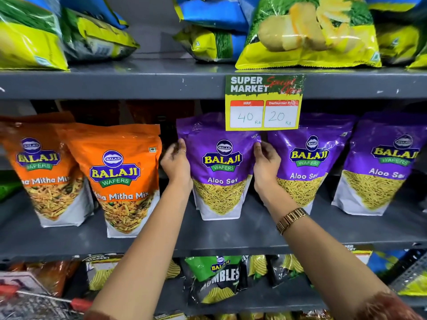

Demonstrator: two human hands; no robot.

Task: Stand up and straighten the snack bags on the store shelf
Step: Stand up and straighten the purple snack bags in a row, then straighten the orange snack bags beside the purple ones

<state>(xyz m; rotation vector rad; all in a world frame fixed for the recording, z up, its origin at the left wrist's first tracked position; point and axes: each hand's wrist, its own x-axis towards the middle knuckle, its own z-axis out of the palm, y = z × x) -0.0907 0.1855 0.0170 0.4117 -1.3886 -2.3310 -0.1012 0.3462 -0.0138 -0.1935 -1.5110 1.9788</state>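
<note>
A purple Aloo Sev bag (pixel 221 167) stands upright in the middle of the grey shelf (pixel 231 236). My left hand (pixel 176 161) holds its left edge and my right hand (pixel 265 165) holds its right edge, fingers wrapped behind the pouch. Two more purple Aloo Sev bags (pixel 305 162) (pixel 383 167) stand to the right. Left of my hands, two orange Mitha Mix bags (pixel 120 179) (pixel 44 172) stand tilted, leaning to the left.
A yellow price tag (pixel 263 105) hangs from the upper shelf edge over the held bag's top. Green and yellow chip bags (pixel 307 31) lie on the upper shelf. Black and green snack bags (pixel 215 278) fill the lower shelf. A gold watch (pixel 290 219) is on my right wrist.
</note>
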